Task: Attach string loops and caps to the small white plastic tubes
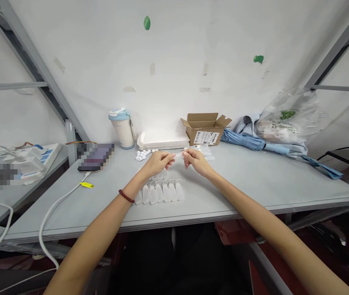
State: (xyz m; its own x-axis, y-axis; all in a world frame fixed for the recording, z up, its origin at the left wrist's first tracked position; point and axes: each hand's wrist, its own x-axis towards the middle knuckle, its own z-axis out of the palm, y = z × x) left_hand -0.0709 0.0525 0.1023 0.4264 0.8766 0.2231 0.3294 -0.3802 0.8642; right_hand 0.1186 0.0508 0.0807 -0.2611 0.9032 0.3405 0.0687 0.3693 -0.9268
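Note:
My left hand (pixel 160 161) and my right hand (pixel 195 160) are raised over the middle of the table, a short gap apart. Both are closed in a pinch, and a thin white tube-like strand (pixel 178 154) runs between their fingertips. What else the fingers may cover is hidden. Below them, a row of small translucent white bottle-shaped pieces (pixel 159 193) lies on the table, with thin curved strands at their upper ends. Beside my left hand is a heap of small white cap-like pieces (pixel 143 155). Clear plastic packaging (pixel 205 150) lies behind my right hand.
At the back stand a cream tumbler (pixel 123 130), a white tray (pixel 164 141) and an open cardboard box (pixel 204 132). A blue folded umbrella (pixel 243 140) and a plastic bag (pixel 288 119) lie right. A phone (pixel 97 157) with a white cable (pixel 54 205) is left on the grey table (pixel 254 180).

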